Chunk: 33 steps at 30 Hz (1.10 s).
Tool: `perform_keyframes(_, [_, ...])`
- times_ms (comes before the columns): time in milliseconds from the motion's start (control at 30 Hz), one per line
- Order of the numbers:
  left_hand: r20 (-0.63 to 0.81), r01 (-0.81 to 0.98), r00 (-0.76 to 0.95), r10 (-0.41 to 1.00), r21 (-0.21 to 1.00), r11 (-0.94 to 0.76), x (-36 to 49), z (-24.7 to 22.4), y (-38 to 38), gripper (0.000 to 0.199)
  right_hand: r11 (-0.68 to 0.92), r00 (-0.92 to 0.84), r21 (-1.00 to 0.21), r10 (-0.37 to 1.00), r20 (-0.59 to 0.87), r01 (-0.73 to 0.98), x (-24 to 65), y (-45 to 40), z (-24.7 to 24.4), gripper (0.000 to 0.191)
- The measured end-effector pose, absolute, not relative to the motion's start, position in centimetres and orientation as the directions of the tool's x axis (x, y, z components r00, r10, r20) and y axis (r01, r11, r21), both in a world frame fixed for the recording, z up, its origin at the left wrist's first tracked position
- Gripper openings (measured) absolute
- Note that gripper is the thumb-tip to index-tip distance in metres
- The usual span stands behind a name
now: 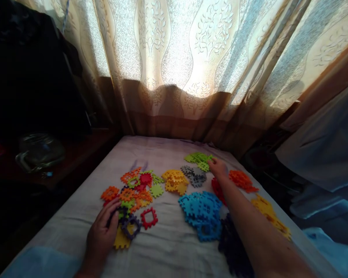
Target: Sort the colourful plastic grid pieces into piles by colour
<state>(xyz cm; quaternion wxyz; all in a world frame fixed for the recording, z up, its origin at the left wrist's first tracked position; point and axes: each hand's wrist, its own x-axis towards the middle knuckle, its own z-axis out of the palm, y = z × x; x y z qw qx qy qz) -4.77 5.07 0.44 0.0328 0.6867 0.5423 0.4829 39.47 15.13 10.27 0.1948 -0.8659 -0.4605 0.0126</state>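
Square, notch-edged plastic building tiles lie on the bed in colour groups and one mixed heap. My left hand (103, 226) is at the mixed heap's near left edge, thumb and fingers closed about a dark purple tile, mostly hidden. Beside it are a dark purple frame tile (131, 227), a yellow tile (121, 240) and a red frame tile (149, 218). At the far side, my right hand (218, 168) pinches a lime green tile (210, 158) at the edge of the lime green pile (197, 157). A grey pile (195, 175) lies just nearer.
Nearer piles are yellow (174, 181), blue (202, 214) and dark purple (234, 245). My right forearm passes over a red pile (217, 189), with orange (243, 180) and yellow tiles (271, 216) to its right. A curtain (174, 104) hangs behind the bed (162, 255).
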Motion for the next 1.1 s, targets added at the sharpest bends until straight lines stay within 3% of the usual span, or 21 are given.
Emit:
perform_keyframes(233, [0.621, 0.686, -0.070, 0.781, 0.598, -0.414, -4.3, 0.9, 4.8, 0.027, -0.124, 0.262, -0.532, 0.945, 0.193, 0.838, 31.6, 11.1, 9.2, 0.034])
perform_keyframes(467, [0.593, 0.659, -0.088, 0.801, 0.637, -0.399, -4.3, 1.0, 4.7, 0.028, 0.077, -0.056, -0.323, 0.996, 0.073, 0.943, 22.3, 8.6, 8.1, 0.032])
perform_keyframes(667, [0.561, 0.641, -0.098, 0.822, 0.668, -0.379, -4.2, 1.4, 4.6, 0.030, 0.235, -0.249, -0.169, 0.966, -0.071, 0.957, 19.9, 9.9, 7.3, 0.056])
perform_keyframes(767, [0.549, 0.636, -0.099, 0.830, 0.676, -0.371, -4.1, 1.7, 4.5, 0.031, 0.275, -0.288, -0.112, 0.951, -0.117, 0.955, 19.5, 10.4, 7.6, 0.057])
perform_keyframes(900, [0.550, 0.634, -0.100, 0.829, 0.678, -0.373, -4.1, 1.7, 4.5, 0.030, 0.278, -0.284, -0.063, 0.948, -0.145, 0.958, 19.1, 10.0, 8.0, 0.043])
perform_keyframes(1100, [0.563, 0.638, -0.103, 0.820, 0.670, -0.380, -4.1, 1.6, 4.6, 0.029, 0.265, -0.273, -0.069, 0.951, -0.146, 0.962, 19.5, 8.8, 8.3, 0.033])
